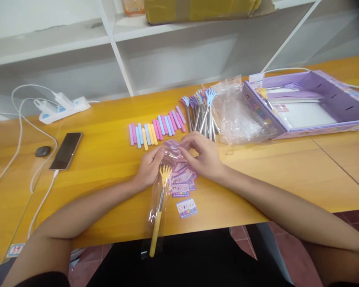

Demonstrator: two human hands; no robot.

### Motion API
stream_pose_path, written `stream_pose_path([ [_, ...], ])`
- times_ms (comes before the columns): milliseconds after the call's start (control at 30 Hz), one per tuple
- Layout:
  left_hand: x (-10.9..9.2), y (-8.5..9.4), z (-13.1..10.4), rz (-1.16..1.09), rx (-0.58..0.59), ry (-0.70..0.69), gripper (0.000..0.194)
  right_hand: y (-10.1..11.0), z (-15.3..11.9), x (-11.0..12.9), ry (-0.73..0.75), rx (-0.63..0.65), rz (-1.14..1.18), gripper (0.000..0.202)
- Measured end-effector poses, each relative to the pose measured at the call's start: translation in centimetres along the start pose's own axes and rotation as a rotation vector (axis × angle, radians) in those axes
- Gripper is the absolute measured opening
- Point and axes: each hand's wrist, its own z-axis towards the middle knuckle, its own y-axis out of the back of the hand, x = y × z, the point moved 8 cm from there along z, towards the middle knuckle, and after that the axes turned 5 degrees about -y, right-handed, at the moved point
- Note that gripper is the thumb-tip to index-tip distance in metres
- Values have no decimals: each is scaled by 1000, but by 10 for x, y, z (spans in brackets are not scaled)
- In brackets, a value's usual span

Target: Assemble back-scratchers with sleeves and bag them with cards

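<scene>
A yellow back scratcher (156, 229) with a hand-shaped head lies inside a clear plastic bag (152, 203), its handle end jutting past the table's front edge. My left hand (150, 165) is closed on the upper part of that bag. My right hand (202, 155) pinches at the bag's top, with a small purple printed card (171, 143) by its fingertips; whether the card is inside the bag I cannot tell. Below the hands lie several more purple cards (182, 188) in a loose pile. A single card (187, 208) lies apart, nearer the edge.
Coloured handle tubes (158, 129) lie in a row behind my hands. Beside them is a bundle of back scratchers (202, 113), then clear bags (239, 119) and a purple box (314, 103). At left are a phone (66, 150), a mouse (43, 151) and a power strip (65, 109).
</scene>
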Motion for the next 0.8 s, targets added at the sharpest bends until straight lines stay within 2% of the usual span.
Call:
stream_pose_path([
  [100,2,-5,3,-93,47,0,45,5,6,-13,-93,-15,76,13],
  [300,4,-11,8,-110,117,-26,42,2,8,-25,-118,69,140,21],
  [533,13,-13,10,-134,155,5,39,6,11,-19,-35,104,-1,17],
  [800,9,-14,9,40,191,-24,38,-6,9,-21,-99,315,-20,33],
])
